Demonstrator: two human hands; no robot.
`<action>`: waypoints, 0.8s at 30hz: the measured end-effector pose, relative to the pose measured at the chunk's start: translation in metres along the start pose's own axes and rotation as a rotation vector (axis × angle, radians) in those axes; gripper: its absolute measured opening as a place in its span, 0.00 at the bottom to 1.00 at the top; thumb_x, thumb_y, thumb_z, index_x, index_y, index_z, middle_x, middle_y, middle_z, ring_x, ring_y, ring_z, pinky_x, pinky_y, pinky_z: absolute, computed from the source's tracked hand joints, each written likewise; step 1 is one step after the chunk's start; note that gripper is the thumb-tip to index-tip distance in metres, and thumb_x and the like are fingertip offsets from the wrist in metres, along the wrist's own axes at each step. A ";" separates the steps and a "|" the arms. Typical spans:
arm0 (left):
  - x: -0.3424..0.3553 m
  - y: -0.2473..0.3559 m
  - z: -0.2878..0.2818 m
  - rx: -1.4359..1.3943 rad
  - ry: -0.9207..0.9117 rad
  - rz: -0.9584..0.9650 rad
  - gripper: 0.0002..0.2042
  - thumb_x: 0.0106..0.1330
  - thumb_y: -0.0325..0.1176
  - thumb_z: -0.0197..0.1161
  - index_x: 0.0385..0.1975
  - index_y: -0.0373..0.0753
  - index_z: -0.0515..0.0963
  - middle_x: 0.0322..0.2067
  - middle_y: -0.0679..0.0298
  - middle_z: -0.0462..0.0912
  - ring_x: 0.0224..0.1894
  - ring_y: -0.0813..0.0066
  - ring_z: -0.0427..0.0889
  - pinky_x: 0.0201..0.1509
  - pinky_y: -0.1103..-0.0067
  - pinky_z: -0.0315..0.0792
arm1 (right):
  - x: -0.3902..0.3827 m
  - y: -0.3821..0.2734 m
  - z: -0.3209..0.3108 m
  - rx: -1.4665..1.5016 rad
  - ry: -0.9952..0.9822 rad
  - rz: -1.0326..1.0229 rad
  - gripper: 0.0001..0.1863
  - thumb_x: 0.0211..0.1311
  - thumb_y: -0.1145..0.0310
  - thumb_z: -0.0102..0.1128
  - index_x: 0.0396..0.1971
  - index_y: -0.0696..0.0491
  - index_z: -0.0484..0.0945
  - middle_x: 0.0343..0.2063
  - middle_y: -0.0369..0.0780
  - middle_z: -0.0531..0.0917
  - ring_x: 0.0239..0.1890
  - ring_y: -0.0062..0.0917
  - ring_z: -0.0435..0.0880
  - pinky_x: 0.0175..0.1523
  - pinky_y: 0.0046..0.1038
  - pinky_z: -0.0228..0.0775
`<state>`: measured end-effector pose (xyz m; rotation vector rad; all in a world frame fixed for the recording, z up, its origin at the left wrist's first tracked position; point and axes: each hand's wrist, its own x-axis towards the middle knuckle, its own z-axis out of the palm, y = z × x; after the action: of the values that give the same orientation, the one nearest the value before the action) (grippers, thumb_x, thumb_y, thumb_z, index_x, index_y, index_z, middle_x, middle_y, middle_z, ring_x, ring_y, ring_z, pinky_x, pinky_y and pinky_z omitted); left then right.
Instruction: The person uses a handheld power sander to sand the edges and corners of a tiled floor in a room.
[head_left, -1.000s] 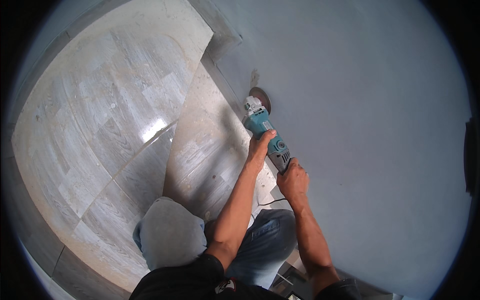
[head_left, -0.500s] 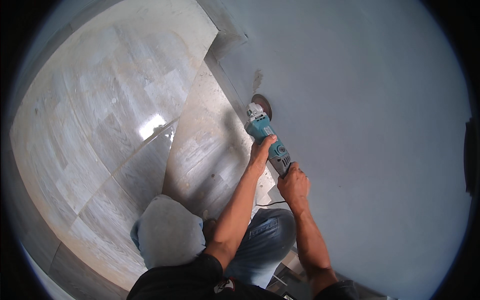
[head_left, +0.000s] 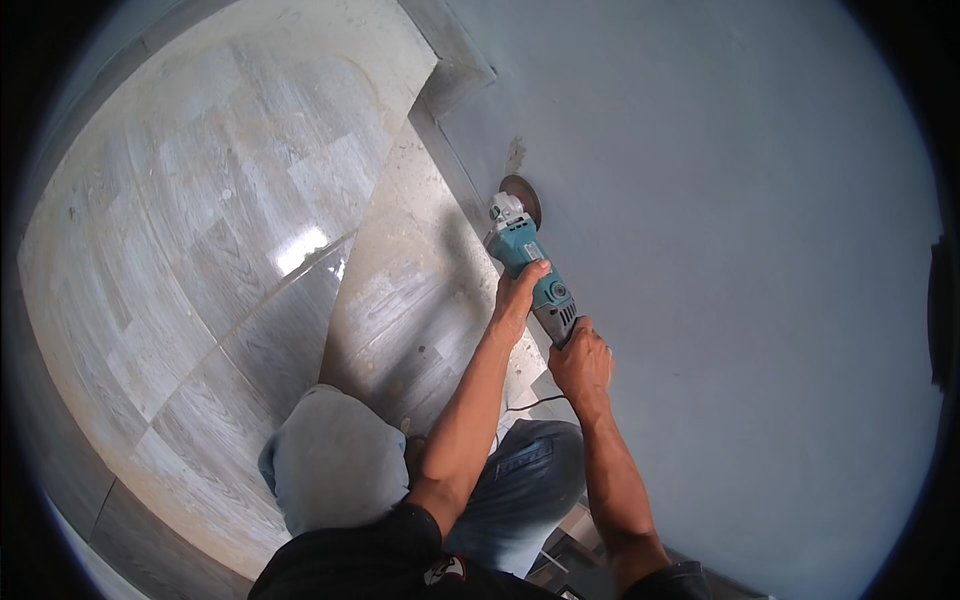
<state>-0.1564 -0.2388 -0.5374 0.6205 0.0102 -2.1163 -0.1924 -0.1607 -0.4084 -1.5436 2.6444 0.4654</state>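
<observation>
So there's one angle grinder here, teal body with a grey rear end, and two bare hands on it. Left hand is wrapped round the middle of the body from the left side, thumb up top; right hand is closed round the rear end, fist-style. The tool sits low along one big grey-blue wall, tilted with its head pointing up and left in the view, right by the skirting. It's got one disc, brownish, up at the wall face, though honestly I can't tell from this angle if it's touching or just shy of it. Just past the disc there's one rough, paler patch on the wall. One thin dark cord runs below the right hand. Two bent knees in denim, the left knee pale and dusty, the right knee darker blue, over a grey wood-look floor with one bright glare spot.
</observation>
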 end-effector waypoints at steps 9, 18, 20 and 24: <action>-0.008 0.008 0.003 0.039 -0.019 0.000 0.25 0.55 0.45 0.68 0.48 0.37 0.72 0.41 0.65 0.73 0.45 0.74 0.74 0.51 0.75 0.69 | -0.002 -0.002 0.000 0.003 0.017 -0.007 0.14 0.50 0.71 0.63 0.35 0.60 0.71 0.33 0.56 0.84 0.36 0.53 0.84 0.44 0.49 0.75; -0.007 0.006 0.003 0.031 -0.012 -0.001 0.25 0.56 0.46 0.69 0.48 0.37 0.72 0.41 0.65 0.74 0.45 0.74 0.73 0.53 0.75 0.67 | 0.000 -0.001 -0.002 -0.018 0.010 -0.011 0.15 0.49 0.71 0.63 0.35 0.60 0.71 0.33 0.55 0.84 0.37 0.52 0.84 0.44 0.48 0.76; -0.004 0.005 0.002 0.022 -0.021 -0.004 0.24 0.56 0.46 0.69 0.47 0.38 0.73 0.41 0.65 0.74 0.45 0.74 0.73 0.53 0.75 0.67 | 0.001 0.000 0.000 -0.016 0.007 -0.012 0.15 0.49 0.71 0.63 0.35 0.60 0.71 0.33 0.55 0.84 0.37 0.52 0.84 0.43 0.48 0.76; -0.002 -0.005 -0.001 0.005 0.003 -0.009 0.23 0.56 0.46 0.69 0.46 0.38 0.73 0.41 0.66 0.74 0.44 0.75 0.73 0.51 0.75 0.68 | 0.002 0.004 0.000 -0.028 -0.016 -0.029 0.14 0.50 0.71 0.62 0.35 0.60 0.71 0.33 0.55 0.84 0.37 0.52 0.84 0.43 0.49 0.75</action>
<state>-0.1590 -0.2344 -0.5386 0.6276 0.0098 -2.1242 -0.1969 -0.1609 -0.4076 -1.5762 2.6111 0.5125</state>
